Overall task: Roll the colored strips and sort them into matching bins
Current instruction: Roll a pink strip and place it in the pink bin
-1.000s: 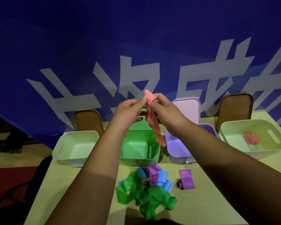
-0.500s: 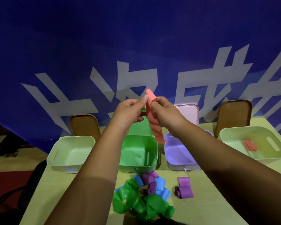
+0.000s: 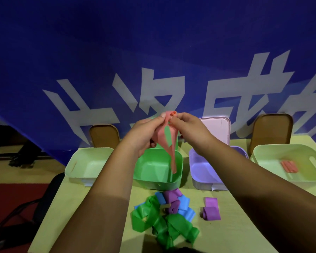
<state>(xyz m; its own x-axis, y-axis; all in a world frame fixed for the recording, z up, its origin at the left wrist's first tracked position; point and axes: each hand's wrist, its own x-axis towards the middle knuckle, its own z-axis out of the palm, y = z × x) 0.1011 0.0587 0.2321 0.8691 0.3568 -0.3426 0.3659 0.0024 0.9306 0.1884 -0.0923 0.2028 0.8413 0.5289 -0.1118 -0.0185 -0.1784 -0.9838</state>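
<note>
- Both hands pinch the pink strip (image 3: 160, 138) at its top. The fingers of the left hand (image 3: 144, 132) and right hand (image 3: 188, 126) curl round its small rolled end (image 3: 172, 113).
- The loose length hangs straight down from the grip, its tail over the green bin (image 3: 153, 185).
- The far-right bin (image 3: 266, 154), holding pink rolls (image 3: 289, 166), lies nearer the right hand.
- Both forearms reach forward, hands raised above the bins.

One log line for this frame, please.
step: roll red strip | left hand: pinches strip | right hand: pinches rolled end | tail: hangs loose | far-right bin: red piece inside
</note>
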